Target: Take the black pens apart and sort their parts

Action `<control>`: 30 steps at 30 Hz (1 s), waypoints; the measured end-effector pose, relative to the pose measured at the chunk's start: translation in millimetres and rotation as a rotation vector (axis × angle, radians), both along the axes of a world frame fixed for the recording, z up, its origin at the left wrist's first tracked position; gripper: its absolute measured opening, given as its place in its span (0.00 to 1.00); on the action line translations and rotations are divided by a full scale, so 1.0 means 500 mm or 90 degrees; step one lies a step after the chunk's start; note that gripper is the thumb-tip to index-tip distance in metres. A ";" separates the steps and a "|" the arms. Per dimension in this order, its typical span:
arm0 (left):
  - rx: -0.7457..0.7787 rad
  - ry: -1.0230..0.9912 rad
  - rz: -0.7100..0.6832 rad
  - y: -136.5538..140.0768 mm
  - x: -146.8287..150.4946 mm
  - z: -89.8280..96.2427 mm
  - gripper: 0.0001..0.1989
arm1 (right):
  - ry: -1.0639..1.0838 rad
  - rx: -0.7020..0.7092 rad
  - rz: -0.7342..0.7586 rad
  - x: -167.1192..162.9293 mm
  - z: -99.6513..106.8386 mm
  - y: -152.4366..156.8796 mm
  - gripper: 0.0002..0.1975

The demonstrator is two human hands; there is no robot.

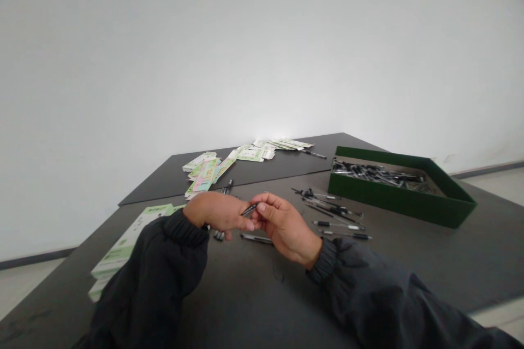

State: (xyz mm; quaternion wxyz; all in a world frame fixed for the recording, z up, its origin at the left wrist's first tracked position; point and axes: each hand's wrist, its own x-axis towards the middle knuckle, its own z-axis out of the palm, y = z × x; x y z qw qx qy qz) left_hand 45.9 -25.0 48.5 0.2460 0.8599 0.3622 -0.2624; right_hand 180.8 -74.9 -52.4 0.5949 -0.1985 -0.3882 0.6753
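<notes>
Between my two hands, above the middle of the table, is a black pen (249, 209). My left hand (219, 211) is closed around it, and most of the pen is hidden by this hand. My right hand (284, 223) pinches the pen's other end between thumb and fingers. Just beneath my hands, a clear pen with dark parts (256, 238) lies on the table. Several more pens (227, 187) lie side by side behind and under my left hand. To the right of my right hand are scattered loose pens and pen parts (339, 224).
A green open box (401, 204) full of pens stands at the right. White and green cartons (135, 240) are stacked by my left forearm. Flat cartons (254, 152) lie along the back of the dark table (254, 289), with one pen (314, 154) near them. A white wall rises behind.
</notes>
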 end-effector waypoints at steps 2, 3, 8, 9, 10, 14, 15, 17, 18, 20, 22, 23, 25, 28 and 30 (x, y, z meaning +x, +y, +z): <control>0.011 0.005 -0.002 -0.001 0.001 0.001 0.09 | 0.001 -0.003 0.007 0.001 0.002 0.000 0.15; 0.015 0.006 -0.002 -0.002 0.001 0.001 0.09 | 0.000 -0.004 0.006 0.001 0.002 0.001 0.15; -0.012 0.000 0.016 -0.007 0.005 0.004 0.10 | -0.017 0.009 -0.043 0.002 -0.001 0.008 0.14; -0.021 0.001 0.020 -0.007 0.006 0.005 0.11 | -0.020 0.011 -0.053 0.004 -0.001 0.010 0.14; -0.027 0.003 0.023 -0.007 0.006 0.005 0.13 | -0.026 0.013 -0.060 0.007 -0.001 0.012 0.14; -0.038 0.017 0.018 -0.008 0.006 0.007 0.17 | -0.058 0.017 -0.065 0.024 0.005 0.019 0.15; -0.042 0.017 0.015 -0.008 0.006 0.007 0.17 | -0.063 0.020 -0.064 0.030 0.007 0.021 0.15; -0.056 0.010 0.008 -0.010 0.006 0.008 0.20 | -0.074 0.031 -0.068 0.041 0.010 0.028 0.15; -0.061 0.009 0.004 -0.010 0.007 0.008 0.22 | -0.083 0.038 -0.075 0.046 0.011 0.032 0.15; -0.061 0.020 -0.004 -0.012 0.007 0.006 0.27 | -0.109 0.054 -0.095 0.056 0.009 0.042 0.15; -0.057 0.035 -0.012 -0.012 0.007 0.003 0.29 | -0.137 0.073 -0.112 0.064 0.005 0.052 0.14; -0.059 0.037 -0.018 -0.011 0.007 0.001 0.29 | -0.149 0.082 -0.117 0.067 0.003 0.056 0.14; -0.073 0.031 -0.029 -0.010 0.007 -0.003 0.30 | -0.177 0.104 -0.121 0.071 -0.002 0.061 0.15; -0.091 0.029 -0.023 -0.012 0.010 -0.006 0.31 | -0.221 0.155 -0.130 0.075 -0.004 0.063 0.14; -0.084 0.033 -0.012 -0.016 0.012 -0.006 0.32 | -0.247 0.198 -0.137 0.077 -0.004 0.061 0.14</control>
